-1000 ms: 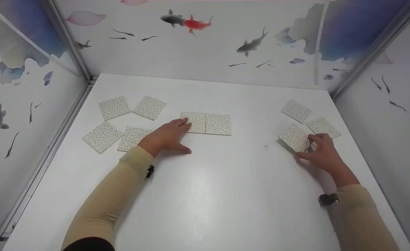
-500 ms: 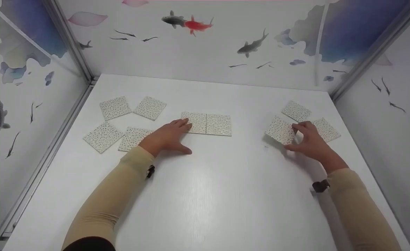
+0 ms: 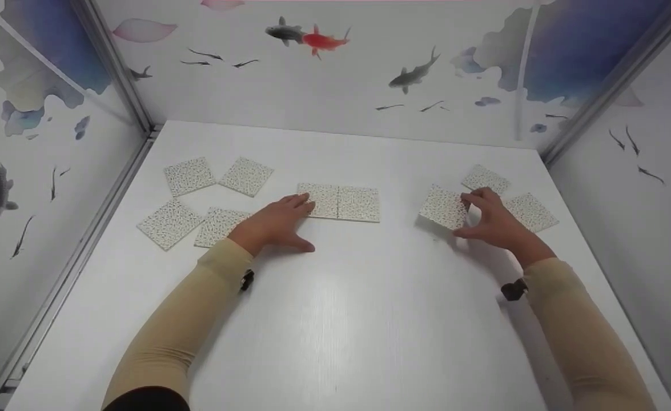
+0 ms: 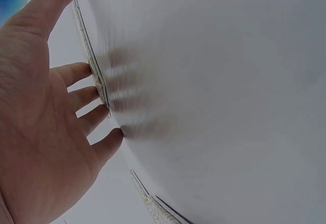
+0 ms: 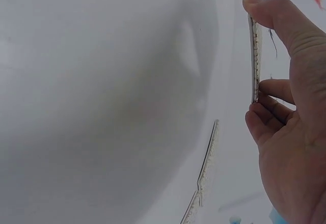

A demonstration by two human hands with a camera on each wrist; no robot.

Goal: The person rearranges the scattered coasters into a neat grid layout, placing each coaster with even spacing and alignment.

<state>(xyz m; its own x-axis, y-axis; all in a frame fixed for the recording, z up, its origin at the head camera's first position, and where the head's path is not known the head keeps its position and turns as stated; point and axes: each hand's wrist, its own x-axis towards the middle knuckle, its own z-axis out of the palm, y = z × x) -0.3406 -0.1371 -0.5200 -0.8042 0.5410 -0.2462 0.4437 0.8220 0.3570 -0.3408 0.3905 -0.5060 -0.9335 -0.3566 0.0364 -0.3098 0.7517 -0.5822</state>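
Note:
Two cream square tiles with dark speckles lie edge to edge at mid-table: a left tile [image 3: 325, 204] and a right tile [image 3: 359, 204]. My left hand [image 3: 272, 225] rests its fingertips on the left one, fingers extended and thumb spread to the side. In the left wrist view the fingertips touch that tile's edge [image 4: 94, 63]. My right hand [image 3: 492, 225] pinches another speckled tile [image 3: 442, 206] between thumb and fingers. This tile is tilted and raised above the table, its shadow beneath. The right wrist view shows the held tile [image 5: 255, 56] edge-on.
Several speckled tiles lie at the left, among them a back tile [image 3: 189, 176] and a front tile [image 3: 169, 224]. A tile partly under my left forearm [image 3: 218, 225] is near them. Two more, a far tile [image 3: 485, 178] and a near tile [image 3: 532, 211], lie right. Printed walls enclose the white table [image 3: 335, 319].
My right hand has carried its pinched tile leftward and slightly away from me, off the right-hand tiles toward the middle pair. The left hand has stayed in place.

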